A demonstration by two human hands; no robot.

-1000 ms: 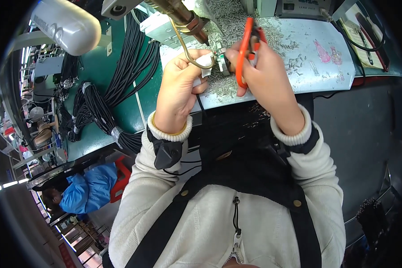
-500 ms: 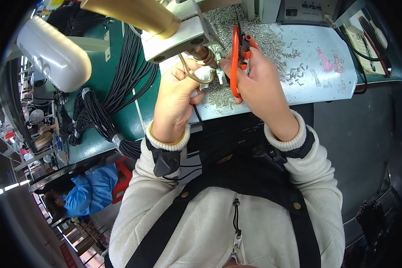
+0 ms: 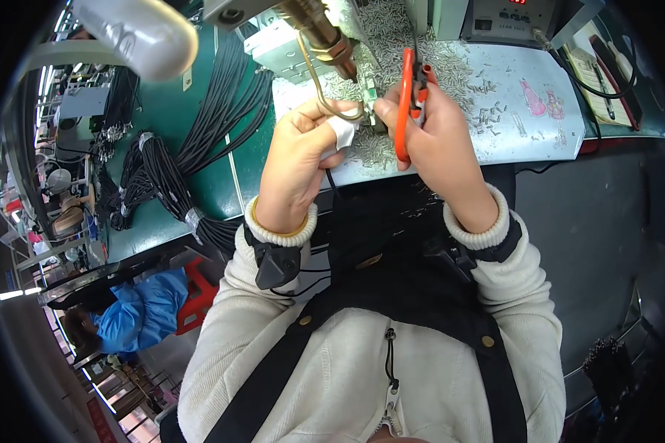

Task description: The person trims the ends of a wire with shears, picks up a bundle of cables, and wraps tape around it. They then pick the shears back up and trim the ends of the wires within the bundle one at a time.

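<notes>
My left hand (image 3: 294,162) is closed in a pinch on a crumpled white scrap (image 3: 345,131), like cloth or tape. A black cable (image 3: 331,179) hangs below these fingers. My right hand (image 3: 442,136) is wrapped round red-handled pliers (image 3: 404,111), whose dark jaws point away from me. Its thumb and index reach toward a small metal fixture (image 3: 370,87) with a green part on it; whether they pinch anything there is too small to tell. Above the fixture, a brass nozzle (image 3: 334,50) of a bench machine points down, with a bent metal tube (image 3: 310,72) curving beside it.
Small silvery pins (image 3: 399,44) lie heaped behind my hands on a pale sheet (image 3: 554,144). Bundled black cables (image 3: 171,173) cover the left bench. A control box (image 3: 506,21) stands at the back right, a white lamp (image 3: 137,37) upper left. A person in blue (image 3: 144,306) sits at lower left.
The nozzle and machine head sit higher in the picture, leaving more of the fixture visible. The lamp appears further up and right. Both hands have shifted slightly right, keeping their grips.
</notes>
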